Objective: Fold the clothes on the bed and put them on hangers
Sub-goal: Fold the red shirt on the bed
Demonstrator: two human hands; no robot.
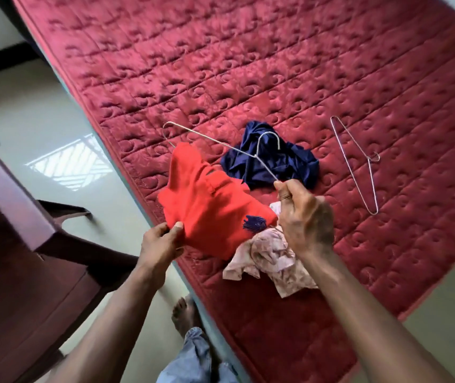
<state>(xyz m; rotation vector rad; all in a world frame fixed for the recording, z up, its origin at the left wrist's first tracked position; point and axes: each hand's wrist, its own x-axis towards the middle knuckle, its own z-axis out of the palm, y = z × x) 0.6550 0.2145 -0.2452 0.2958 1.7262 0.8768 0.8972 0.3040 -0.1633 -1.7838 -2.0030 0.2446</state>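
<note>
Our left hand [162,239] pinches the lower corner of the red garment [207,205] between thumb and curled fingers, over the edge of the bed [248,64]. The garment's top covers part of the left end of a wire hanger [256,156], held up above the quilted red cover. Our right hand [303,217] is clamped on the hanger's other end (thumb against the wire). Behind it lies a crumpled navy garment [276,161], and beneath it a pink patterned one [270,258]. Farther right, well apart, a second wire hanger [369,159] lies flat on the bed.
</note>
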